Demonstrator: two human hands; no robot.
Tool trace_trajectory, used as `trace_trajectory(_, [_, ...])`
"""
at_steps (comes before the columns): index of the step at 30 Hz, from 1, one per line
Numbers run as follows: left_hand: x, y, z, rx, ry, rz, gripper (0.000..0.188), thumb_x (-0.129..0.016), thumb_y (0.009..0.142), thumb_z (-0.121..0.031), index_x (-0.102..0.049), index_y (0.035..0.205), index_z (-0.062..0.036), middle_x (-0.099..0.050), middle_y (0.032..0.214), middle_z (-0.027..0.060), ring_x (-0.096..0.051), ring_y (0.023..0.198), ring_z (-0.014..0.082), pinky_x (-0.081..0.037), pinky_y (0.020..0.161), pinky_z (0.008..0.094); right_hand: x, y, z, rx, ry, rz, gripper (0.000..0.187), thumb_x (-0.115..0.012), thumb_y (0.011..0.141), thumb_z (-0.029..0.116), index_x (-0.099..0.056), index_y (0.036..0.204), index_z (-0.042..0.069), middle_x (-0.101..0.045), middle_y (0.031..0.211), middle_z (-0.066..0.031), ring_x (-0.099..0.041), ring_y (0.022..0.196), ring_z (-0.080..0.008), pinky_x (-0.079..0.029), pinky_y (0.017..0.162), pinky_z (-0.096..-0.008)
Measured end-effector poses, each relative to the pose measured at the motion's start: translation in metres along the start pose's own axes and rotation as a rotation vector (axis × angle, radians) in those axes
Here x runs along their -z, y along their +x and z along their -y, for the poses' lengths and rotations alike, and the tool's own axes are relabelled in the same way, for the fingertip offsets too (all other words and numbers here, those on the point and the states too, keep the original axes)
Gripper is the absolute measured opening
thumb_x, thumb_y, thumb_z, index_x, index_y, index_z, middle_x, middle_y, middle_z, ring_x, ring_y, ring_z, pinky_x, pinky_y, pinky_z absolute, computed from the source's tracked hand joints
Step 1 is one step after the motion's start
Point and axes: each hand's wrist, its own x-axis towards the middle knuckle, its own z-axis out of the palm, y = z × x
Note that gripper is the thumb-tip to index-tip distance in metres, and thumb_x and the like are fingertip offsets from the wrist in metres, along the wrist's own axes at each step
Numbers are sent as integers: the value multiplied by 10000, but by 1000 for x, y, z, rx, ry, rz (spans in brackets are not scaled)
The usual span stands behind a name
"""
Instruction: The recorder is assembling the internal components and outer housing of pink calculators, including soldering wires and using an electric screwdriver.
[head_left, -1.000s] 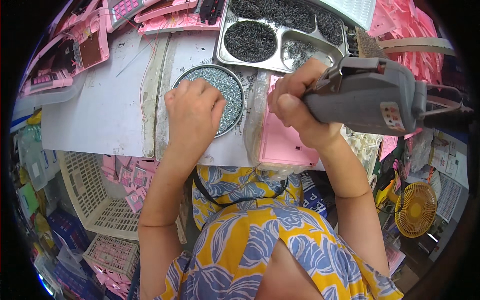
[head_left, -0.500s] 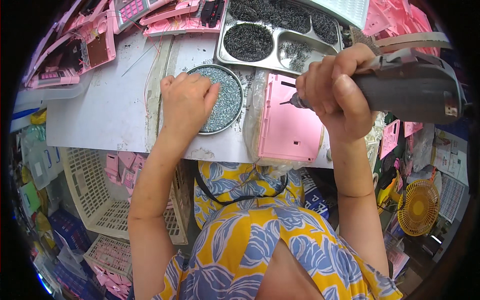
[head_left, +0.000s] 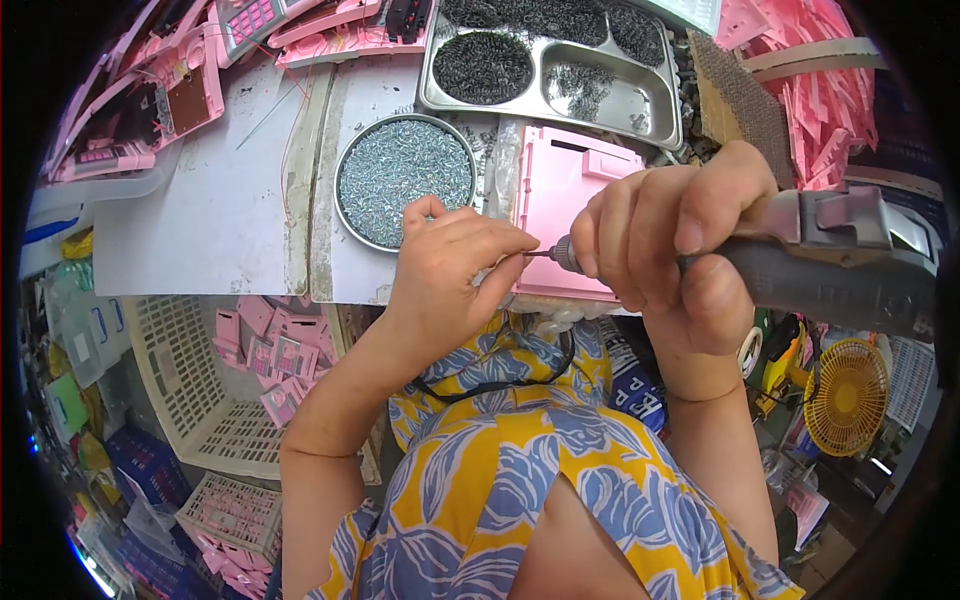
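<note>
My right hand (head_left: 670,240) is wrapped round a dark grey electric screwdriver (head_left: 820,265), held sideways with its thin bit pointing left. At the bit's tip the thumb and forefinger of my left hand (head_left: 450,262) are pinched together; whatever they hold is too small to make out. Under the bit lies a pink plastic housing (head_left: 560,190) with a slot near its far edge, on clear plastic wrap. Beside my left hand, on its far side, stands a round metal dish (head_left: 338,185) full of small silver screws (head_left: 405,170).
A compartmented steel tray (head_left: 610,110) with dark screws and small springs-like parts stands beyond the housing. Pink wired half-shells (head_left: 190,90) lie at the far left. Below the table edge is a cream crate (head_left: 180,380) of pink parts. At right are pink pieces (head_left: 810,110) and a yellow fan (head_left: 845,395).
My left hand has left the screw dish and moved right to the screwdriver's tip, fingers now pinched there. My right hand has brought the screwdriver lower and nearer to me.
</note>
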Motion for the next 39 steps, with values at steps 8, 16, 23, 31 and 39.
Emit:
trace_trajectory(8, [1, -2, -2, -65, 153, 10, 100, -759, 779, -107, -726, 868, -139, -705, 850, -15, -621, 768, 174, -344, 838, 395, -1, -5, -3, -29, -39, -28, 302, -700, 960, 287, -440, 965, 134, -472, 612, 11, -447, 505, -119, -375, 513, -299])
trace_trajectory(16, [2, -1, 16, -190, 263, 241, 313, -664, 783, -84, -740, 1081, -135, -655, 1318, -18, -565, 1127, 217, -358, 982, 452, -3, -34, -20, -139, -34, -32, 300, -709, 937, 234, -435, 955, 115, -476, 609, -18, -464, 525, -148, -419, 543, -331])
trace_trajectory(23, [-7, 5, 21, -193, 232, 172, 281, -636, 795, -76, -739, 1049, -135, -699, 1214, -19, -587, 1090, 214, -380, 952, 434, 3, -40, -32, -33, -341, 153, 225, -686, 846, 8, -475, 880, 79, -549, 640, -74, -535, 561, -209, -491, 590, -367])
trace_trajectory(31, [-92, 110, 37, -305, 315, 21, 188, -678, 769, -199, -749, 904, -89, -649, 1008, 88, -595, 1046, 292, -469, 870, 477, 7, -18, -17, -59, 39, 161, 262, -768, 861, 190, -521, 895, 109, -503, 582, 12, -459, 439, -143, -390, 417, -303])
trace_trajectory(39, [23, 22, -19, -367, 185, -298, 248, -713, 789, -218, -668, 980, -67, -658, 1186, 144, -632, 1145, 334, -513, 982, 453, 128, -47, 118, 108, 887, 230, 290, -807, 771, 38, -532, 848, 86, -597, 543, -2, -548, 415, -87, -526, 454, -244])
